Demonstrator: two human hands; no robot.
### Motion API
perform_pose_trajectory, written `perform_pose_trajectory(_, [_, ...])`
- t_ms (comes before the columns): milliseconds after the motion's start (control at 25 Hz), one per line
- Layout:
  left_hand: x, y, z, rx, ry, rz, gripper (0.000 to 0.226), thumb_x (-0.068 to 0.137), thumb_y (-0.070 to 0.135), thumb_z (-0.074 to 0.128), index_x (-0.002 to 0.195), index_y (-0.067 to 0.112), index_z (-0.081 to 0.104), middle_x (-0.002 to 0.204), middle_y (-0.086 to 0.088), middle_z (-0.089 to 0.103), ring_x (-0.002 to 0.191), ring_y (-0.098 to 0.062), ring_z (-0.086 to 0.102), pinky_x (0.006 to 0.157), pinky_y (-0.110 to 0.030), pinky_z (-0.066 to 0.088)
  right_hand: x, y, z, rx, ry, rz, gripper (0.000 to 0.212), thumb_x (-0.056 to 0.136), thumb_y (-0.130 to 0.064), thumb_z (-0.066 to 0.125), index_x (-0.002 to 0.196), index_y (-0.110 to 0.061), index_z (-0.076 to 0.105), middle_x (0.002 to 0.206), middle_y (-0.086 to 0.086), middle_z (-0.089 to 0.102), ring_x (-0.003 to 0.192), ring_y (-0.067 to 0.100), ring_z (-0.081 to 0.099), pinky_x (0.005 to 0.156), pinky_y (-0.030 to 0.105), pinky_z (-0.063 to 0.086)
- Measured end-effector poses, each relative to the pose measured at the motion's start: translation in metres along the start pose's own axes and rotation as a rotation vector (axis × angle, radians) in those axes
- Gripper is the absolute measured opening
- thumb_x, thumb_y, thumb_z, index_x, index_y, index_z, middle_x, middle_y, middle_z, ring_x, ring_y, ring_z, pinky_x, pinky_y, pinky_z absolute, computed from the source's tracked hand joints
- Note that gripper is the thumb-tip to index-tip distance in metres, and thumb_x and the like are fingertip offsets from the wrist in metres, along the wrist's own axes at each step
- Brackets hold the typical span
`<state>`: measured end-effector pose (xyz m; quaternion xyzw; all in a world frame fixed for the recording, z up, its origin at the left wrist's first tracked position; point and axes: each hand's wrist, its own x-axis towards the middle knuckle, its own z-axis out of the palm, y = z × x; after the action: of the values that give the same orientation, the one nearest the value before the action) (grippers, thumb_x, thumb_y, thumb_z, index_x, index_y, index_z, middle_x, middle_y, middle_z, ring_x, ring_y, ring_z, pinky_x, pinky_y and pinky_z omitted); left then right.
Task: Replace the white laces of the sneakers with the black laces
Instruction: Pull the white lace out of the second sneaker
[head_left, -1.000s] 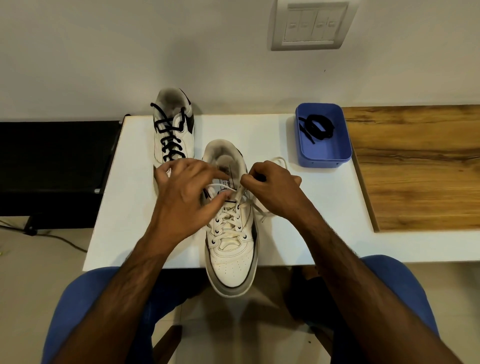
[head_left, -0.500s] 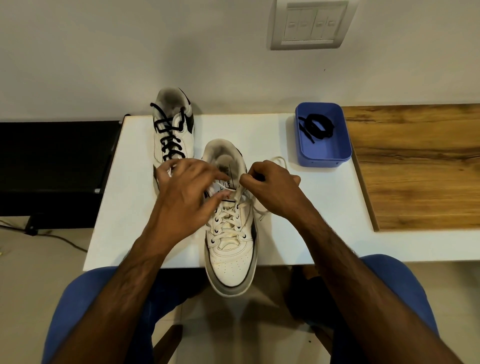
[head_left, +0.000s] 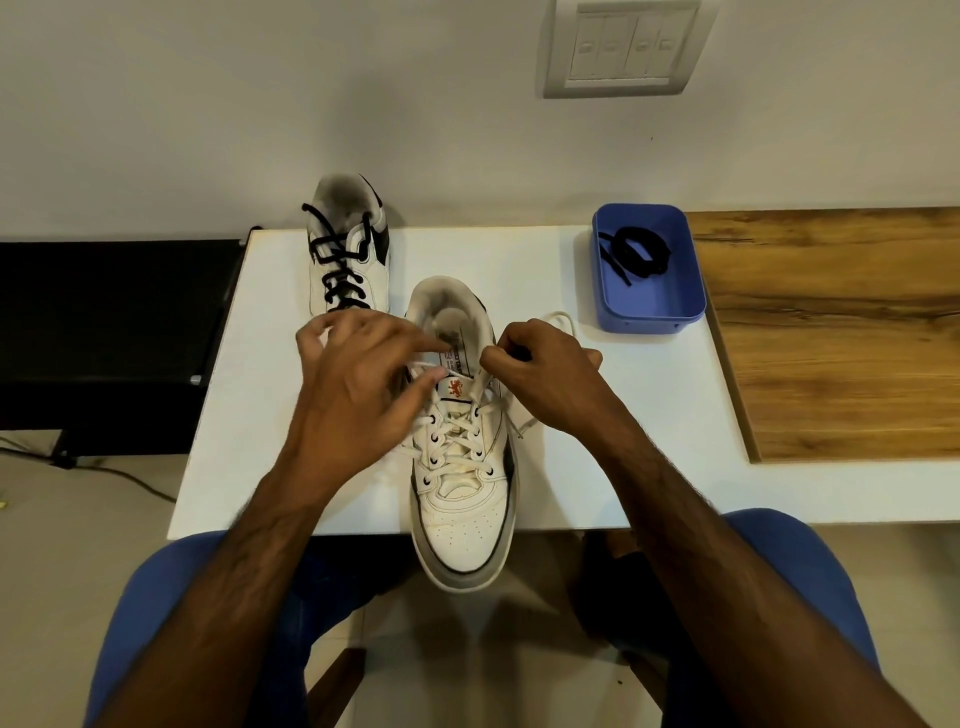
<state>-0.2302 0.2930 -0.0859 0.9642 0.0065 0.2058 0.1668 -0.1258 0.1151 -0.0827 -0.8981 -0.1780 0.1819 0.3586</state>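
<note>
Operator: White table (head_left: 571, 270) against a plain wall, with a wood panel (head_left: 831, 322) on its right. I have the near sneaker (head_left: 460, 467) at the front edge, its toe overhanging, with the white lace (head_left: 457, 441) threaded in it.

Supervisor: State of the hands?

Operator: My right hand (head_left: 540, 374) pinches the lace beside the top right eyelet. My left hand (head_left: 358, 395) hovers at the tongue, fingers (head_left: 426, 345) loosely spread; I cannot confirm that they hold anything.

Supervisor: Handling?

Operator: I judge the lace soft, light and limp. Grip close to the eyelet and pull along the hole. The black lace (head_left: 636, 254) lies coiled in the blue tray (head_left: 670, 306); the far sneaker (head_left: 348, 249) already carries black.
</note>
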Motion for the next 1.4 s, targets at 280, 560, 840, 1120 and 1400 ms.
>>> perform_pose_trajectory(280, [0.002, 0.001, 0.003, 0.039, 0.04, 0.043, 0.009, 0.095, 0.029, 0.063, 0.092, 0.025, 0.071, 0.093, 0.013, 0.069, 0.104, -0.019, 0.06, 0.1, -0.046, 0.028, 0.001, 0.0, 0.002, -0.002, -0.007, -0.007, 0.03, 0.091, -0.037, 0.054, 0.07, -0.016, 0.055, 0.064, -0.005, 0.052, 0.068, 0.01, 0.051, 0.081, 0.039, 0.025])
perform_pose_trajectory(560, [0.002, 0.009, 0.012, 0.117, -0.089, 0.093, 0.018, 0.093, 0.037, 0.06, 0.101, 0.025, 0.071, 0.102, 0.011, 0.069, 0.109, -0.02, 0.059, 0.104, -0.051, 0.029, 0.001, 0.002, 0.002, -0.007, 0.013, -0.007, 0.03, 0.091, -0.036, 0.054, 0.07, -0.015, 0.056, 0.064, -0.005, 0.051, 0.067, 0.009, 0.05, 0.08, 0.039, 0.025])
perform_pose_trajectory(840, [0.001, 0.002, 0.002, -0.032, 0.08, -0.026, 0.01, 0.09, 0.029, 0.068, 0.085, 0.021, 0.07, 0.088, 0.012, 0.068, 0.098, -0.019, 0.06, 0.097, -0.044, 0.03, 0.002, 0.001, 0.001, 0.001, -0.018, -0.002, 0.03, 0.092, -0.038, 0.054, 0.074, -0.015, 0.059, 0.066, -0.005, 0.054, 0.07, 0.01, 0.052, 0.082, 0.039, 0.025])
perform_pose_trajectory(1120, [0.003, -0.003, -0.01, -0.024, 0.139, -0.141, 0.012, 0.09, 0.026, 0.059, 0.086, 0.016, 0.064, 0.089, 0.006, 0.066, 0.095, -0.021, 0.057, 0.087, -0.036, 0.027, 0.002, 0.001, 0.001, 0.009, -0.029, 0.006, 0.031, 0.093, -0.04, 0.053, 0.073, -0.017, 0.058, 0.066, -0.006, 0.055, 0.07, 0.009, 0.053, 0.084, 0.039, 0.024])
perform_pose_trajectory(1400, [-0.003, -0.022, -0.014, 0.109, -0.33, -0.367, 0.03, 0.075, 0.046, 0.04, 0.059, 0.022, 0.045, 0.071, 0.006, 0.05, 0.074, -0.02, 0.049, 0.076, -0.038, 0.025, 0.001, 0.003, 0.002, -0.03, -0.003, -0.007, 0.036, 0.095, -0.049, 0.054, 0.08, -0.02, 0.065, 0.076, -0.007, 0.064, 0.077, 0.006, 0.056, 0.085, 0.038, 0.022])
